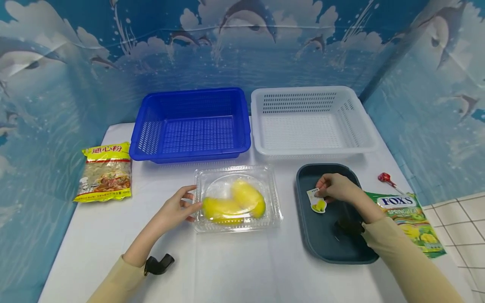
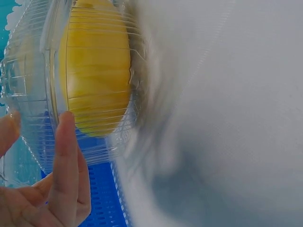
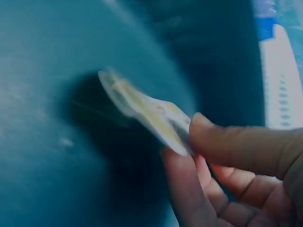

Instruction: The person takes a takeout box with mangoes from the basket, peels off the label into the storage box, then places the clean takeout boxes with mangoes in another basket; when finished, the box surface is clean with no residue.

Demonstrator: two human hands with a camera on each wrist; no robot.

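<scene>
Right hand (image 1: 338, 188) pinches a card (image 1: 316, 200) over the dark tray (image 1: 322, 242).
The card sits between its fingertips (image 3: 201, 123), within the tray's rim; the left hand (image 1: 175, 209), fingers unclenched, touches the side of the clear box (image 1: 275, 202), which holds yellow fruit (image 1: 248, 201).

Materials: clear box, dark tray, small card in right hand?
Clear box: thin plastic, glossy; see-through, ribbed walls with glints.
Dark tray: probably plastic, smooth and satiny; soft highlights, though coated metal isn't excluded.
Small card: likely printed paper or cardstock, finish unclear; thin edge in right wrist view, but blur leaves plastic possible.
</scene>
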